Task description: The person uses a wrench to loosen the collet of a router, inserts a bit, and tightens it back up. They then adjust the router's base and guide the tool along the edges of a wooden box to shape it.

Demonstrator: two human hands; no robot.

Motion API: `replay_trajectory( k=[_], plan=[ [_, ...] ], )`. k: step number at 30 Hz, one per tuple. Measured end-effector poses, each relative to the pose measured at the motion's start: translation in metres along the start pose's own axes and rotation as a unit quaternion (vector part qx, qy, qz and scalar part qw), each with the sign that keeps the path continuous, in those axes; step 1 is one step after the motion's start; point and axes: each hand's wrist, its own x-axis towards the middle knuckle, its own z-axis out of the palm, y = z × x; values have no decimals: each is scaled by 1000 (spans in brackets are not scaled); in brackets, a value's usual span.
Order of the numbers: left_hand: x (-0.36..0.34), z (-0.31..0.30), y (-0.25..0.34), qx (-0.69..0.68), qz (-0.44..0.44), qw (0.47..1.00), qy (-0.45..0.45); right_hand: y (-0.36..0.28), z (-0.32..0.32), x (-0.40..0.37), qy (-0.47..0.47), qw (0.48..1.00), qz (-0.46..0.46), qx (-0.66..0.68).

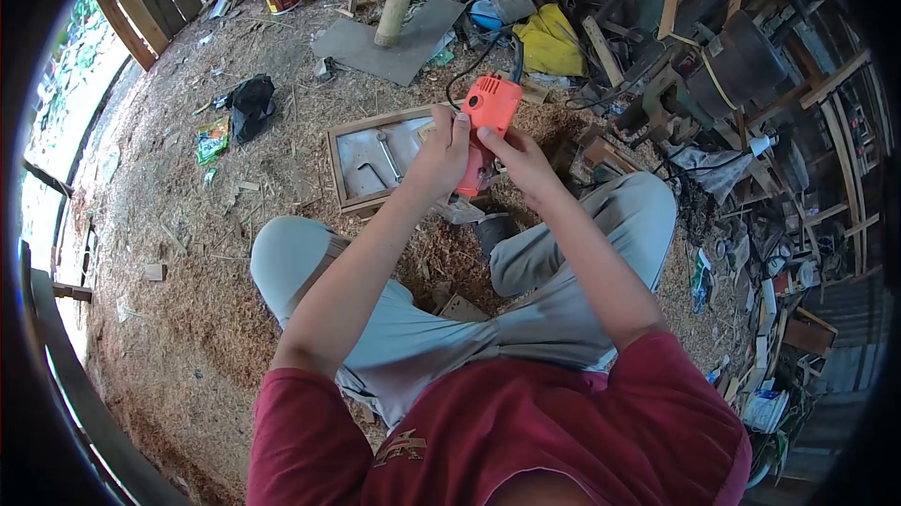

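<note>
We hold the orange power tool [490, 104] over our lap, left hand [439, 157] and right hand [518, 161] both clamped on its body, seemingly mid-adjustment, so the next move calls for one steadying grip while the wrench [388, 157] lies near.

Both arms bare, reached forward from lower centre, converged just above frame centre. Left arm [361, 262] rose from lower left, elbow slightly bent. Right arm [591, 262] rose from lower right, forearm slanted left. Left hand [439, 157] closed in grip, fingers curled, one digit raised. Right hand [519, 163] just right of it, closed in grip, thumb pointed up-left. Hands close together, knuckles toward camera.
</note>
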Motion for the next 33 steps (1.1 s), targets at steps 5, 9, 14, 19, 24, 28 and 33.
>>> replay_trajectory(
  k=[5, 9, 14, 19, 24, 28, 33],
  plan=[
    [10, -22, 4, 34, 2, 999, -32, 35, -3, 13, 70, 989, 7, 132],
    [26, -78, 9, 89, 16, 989, 121, 5, -7, 18, 109, 963, -43, 243],
    [10, -97, 6, 219, -76, 964, 128, -39, -47, 34, 50, 926, -4, 374],
    [-11, -62, -25, 372, -39, 927, -19, -86, -78, 54, 9, 931, -24, 363],
    [-15, -48, -53, 391, -47, 916, -73, -116, -108, 75, -82, 931, 7, 356],
    [-8, -44, -79, 379, -39, 922, -61, -116, -107, 95, -71, 916, -39, 393],
    [-6, -38, -100, 411, -6, 911, -34, -96, -120, 131, -237, 838, 44, 489]
  ],
)
